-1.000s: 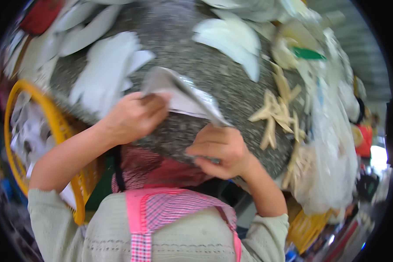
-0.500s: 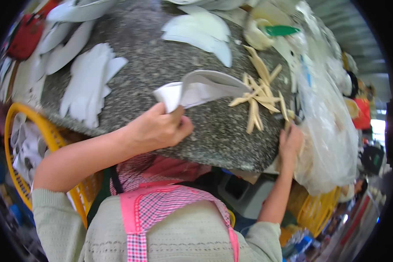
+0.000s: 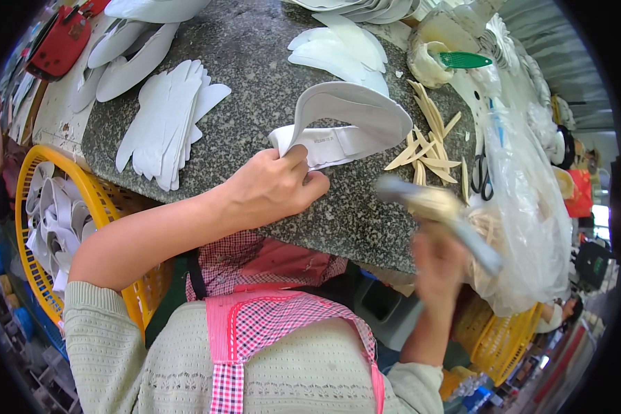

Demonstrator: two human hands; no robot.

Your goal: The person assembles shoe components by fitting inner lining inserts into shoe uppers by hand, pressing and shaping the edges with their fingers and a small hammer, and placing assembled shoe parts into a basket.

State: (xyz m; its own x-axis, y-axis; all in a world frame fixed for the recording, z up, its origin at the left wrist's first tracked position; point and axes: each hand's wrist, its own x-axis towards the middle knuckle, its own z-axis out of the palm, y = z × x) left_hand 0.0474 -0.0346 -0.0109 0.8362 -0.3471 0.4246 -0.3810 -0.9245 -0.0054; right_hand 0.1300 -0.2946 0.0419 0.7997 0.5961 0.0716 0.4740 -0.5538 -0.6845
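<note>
The left hand pinches one end of a white upper over the stone table. The right hand, motion-blurred, grips a tool near the table's front edge; its exact finger placement cannot be told. Beige strips lie just right of the upper.

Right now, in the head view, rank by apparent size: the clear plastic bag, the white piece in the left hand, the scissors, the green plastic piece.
1. Clear plastic bag
2. White piece in left hand
3. Scissors and green plastic piece: too alike to rank
</note>
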